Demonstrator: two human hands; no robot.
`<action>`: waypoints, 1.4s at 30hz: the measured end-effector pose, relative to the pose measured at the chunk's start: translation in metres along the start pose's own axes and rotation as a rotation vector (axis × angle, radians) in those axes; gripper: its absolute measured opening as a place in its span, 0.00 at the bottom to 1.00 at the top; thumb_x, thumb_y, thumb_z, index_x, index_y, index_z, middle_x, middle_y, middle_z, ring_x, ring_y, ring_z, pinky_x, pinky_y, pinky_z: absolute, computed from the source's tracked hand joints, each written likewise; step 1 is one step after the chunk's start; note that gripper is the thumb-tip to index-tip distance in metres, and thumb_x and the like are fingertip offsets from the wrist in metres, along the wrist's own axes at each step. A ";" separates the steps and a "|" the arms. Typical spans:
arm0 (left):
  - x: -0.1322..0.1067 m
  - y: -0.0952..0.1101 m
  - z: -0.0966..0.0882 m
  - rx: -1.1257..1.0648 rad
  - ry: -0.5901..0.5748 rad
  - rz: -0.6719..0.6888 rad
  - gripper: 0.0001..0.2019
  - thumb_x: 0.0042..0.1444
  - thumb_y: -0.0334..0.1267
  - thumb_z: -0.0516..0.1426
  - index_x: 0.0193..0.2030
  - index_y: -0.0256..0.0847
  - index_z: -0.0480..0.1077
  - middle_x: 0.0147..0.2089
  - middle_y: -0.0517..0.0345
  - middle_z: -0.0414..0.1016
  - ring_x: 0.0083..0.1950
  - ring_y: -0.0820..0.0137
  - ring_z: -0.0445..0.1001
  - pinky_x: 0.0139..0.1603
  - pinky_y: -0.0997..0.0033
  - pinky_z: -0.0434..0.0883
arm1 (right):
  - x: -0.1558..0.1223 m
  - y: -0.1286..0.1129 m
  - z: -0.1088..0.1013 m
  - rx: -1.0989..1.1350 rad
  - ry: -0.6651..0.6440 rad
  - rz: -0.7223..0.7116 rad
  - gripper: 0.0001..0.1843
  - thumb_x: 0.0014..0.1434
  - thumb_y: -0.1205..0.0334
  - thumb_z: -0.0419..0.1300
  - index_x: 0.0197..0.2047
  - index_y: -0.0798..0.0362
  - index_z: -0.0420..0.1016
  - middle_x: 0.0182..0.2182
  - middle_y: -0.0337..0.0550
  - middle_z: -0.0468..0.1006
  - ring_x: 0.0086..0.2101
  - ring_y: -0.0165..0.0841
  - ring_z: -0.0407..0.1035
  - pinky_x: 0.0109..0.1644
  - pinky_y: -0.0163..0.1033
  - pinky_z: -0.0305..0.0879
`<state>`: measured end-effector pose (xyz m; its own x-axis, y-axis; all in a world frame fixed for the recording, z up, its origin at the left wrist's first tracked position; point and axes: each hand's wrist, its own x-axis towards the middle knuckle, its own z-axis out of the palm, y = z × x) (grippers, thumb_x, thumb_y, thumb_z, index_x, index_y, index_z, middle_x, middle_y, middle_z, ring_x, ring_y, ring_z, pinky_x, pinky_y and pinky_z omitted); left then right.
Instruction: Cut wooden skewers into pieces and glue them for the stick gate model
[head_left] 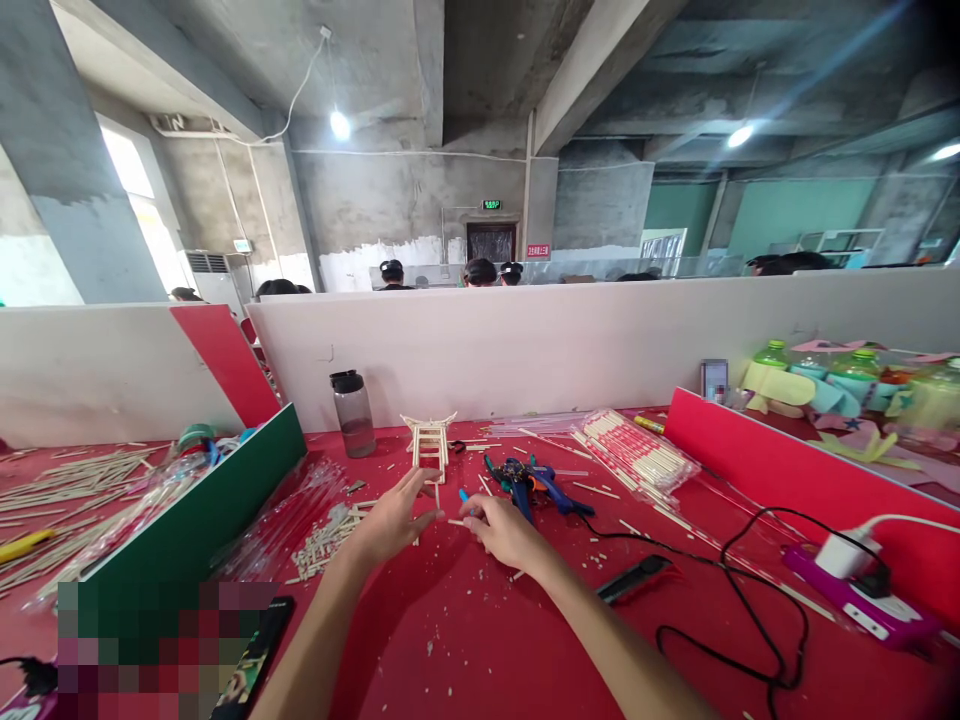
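Note:
My left hand [394, 515] is curved, with a short thin wooden stick [437, 495] showing between its thumb and fingertips. Just behind it stands a small tower-like model [430, 445] built of pale wooden sticks with a flared top. To the right, the fingers of my right hand [501, 528] pinch a short pale stick [456, 522]. A small blue item [463, 495] shows by its index finger; what it is I cannot make out. Beyond that hand lies a blue glue gun [551, 495] among other tools, partly overlapping.
Cut sticks [326, 540] lie heaped at left near a green divider [202, 510]. A water bottle [352, 415] stands behind. At right are bagged sticks [637, 455], a black-bladed cutter [637, 577], a looping black cable [727, 560] and a purple power strip [862, 600].

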<state>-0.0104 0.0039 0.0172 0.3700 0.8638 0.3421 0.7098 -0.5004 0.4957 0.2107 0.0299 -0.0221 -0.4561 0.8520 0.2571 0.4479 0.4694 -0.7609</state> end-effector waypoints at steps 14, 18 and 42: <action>0.004 0.017 0.027 -0.106 0.015 0.118 0.23 0.60 0.42 0.59 0.61 0.46 0.60 0.57 0.51 0.70 0.56 0.62 0.71 0.59 0.60 0.68 | 0.005 0.000 0.002 0.708 -0.016 0.195 0.18 0.50 0.48 0.66 0.35 0.56 0.76 0.23 0.38 0.76 0.24 0.29 0.70 0.21 0.30 0.54; 0.004 0.017 0.027 -0.097 0.005 0.110 0.24 0.59 0.41 0.59 0.61 0.46 0.60 0.57 0.51 0.70 0.57 0.62 0.70 0.59 0.59 0.68 | 0.006 0.002 0.001 0.670 -0.022 0.194 0.16 0.51 0.51 0.65 0.35 0.56 0.77 0.23 0.38 0.77 0.23 0.29 0.71 0.20 0.30 0.53; 0.001 0.028 0.032 -0.149 0.016 0.111 0.28 0.59 0.42 0.60 0.65 0.46 0.58 0.61 0.51 0.70 0.58 0.62 0.71 0.60 0.60 0.68 | 0.001 -0.008 -0.016 0.665 -0.080 0.145 0.19 0.51 0.47 0.66 0.31 0.57 0.77 0.20 0.37 0.74 0.20 0.27 0.65 0.20 0.30 0.51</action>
<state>0.0289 -0.0077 0.0056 0.4304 0.8024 0.4133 0.5684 -0.5967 0.5665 0.2188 0.0307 -0.0069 -0.4939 0.8637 0.1002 -0.0476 0.0883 -0.9950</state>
